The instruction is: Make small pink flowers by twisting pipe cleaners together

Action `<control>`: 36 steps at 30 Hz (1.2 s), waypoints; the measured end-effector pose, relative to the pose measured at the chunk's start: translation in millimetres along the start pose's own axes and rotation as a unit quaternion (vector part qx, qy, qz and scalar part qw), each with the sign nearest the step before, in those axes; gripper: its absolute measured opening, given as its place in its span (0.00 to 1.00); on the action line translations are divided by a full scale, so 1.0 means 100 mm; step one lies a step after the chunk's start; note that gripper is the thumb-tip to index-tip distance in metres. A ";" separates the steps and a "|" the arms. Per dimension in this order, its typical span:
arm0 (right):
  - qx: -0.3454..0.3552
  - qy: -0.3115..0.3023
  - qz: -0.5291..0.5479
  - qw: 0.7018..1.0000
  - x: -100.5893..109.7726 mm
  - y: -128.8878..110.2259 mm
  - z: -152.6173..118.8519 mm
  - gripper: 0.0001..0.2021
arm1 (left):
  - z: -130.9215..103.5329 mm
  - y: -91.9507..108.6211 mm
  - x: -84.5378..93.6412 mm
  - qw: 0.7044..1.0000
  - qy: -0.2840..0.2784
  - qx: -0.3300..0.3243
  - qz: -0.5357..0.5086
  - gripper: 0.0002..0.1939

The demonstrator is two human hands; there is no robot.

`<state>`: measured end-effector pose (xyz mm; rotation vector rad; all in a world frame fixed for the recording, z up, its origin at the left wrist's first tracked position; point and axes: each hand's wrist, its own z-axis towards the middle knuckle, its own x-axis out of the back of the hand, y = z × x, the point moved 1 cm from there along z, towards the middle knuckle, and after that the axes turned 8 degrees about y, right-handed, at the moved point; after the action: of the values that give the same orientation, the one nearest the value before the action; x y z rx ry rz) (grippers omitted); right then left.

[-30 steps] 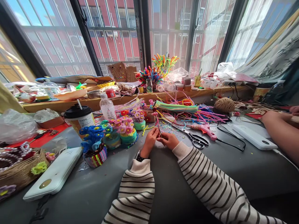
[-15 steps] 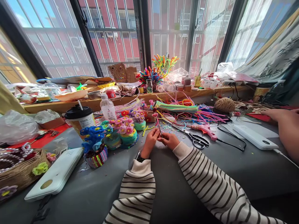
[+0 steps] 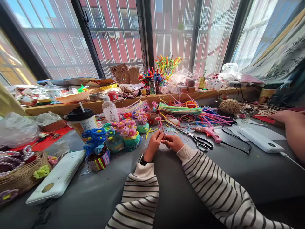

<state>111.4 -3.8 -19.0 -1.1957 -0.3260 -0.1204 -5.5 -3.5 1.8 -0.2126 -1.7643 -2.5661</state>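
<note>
My left hand and my right hand meet above the middle of the dark table, fingers closed in a pinch. Between them stands a pink pipe cleaner, its top end curled into a small loop shape and its stem running down into my fingertips. The lower end of the stem is hidden by the fingers. Just right of my right hand lie black-handled scissors, not touched. Left of my left hand stands a small pot of pink pipe-cleaner flowers.
A pink glue gun lies beyond the scissors, before a heap of pipe cleaners. On the left are a blue-flowered pot, a lidded cup and a white power bank. Another person's hand rests at the right.
My hands stay almost where they were, still pinching the pink pipe cleaner; its curled top sits very slightly lower. The other person's hand has shifted a little.
</note>
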 end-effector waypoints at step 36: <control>0.004 -0.005 -0.049 0.999 0.00 -0.07 -0.02 0.21 | -0.01 -0.01 0.01 0.997 0.061 -0.020 0.037 0.09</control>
<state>109.8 -8.4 -13.2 -1.1724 -0.3942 -0.1982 -6.8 -4.0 0.4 -0.1179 -1.6324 -2.5067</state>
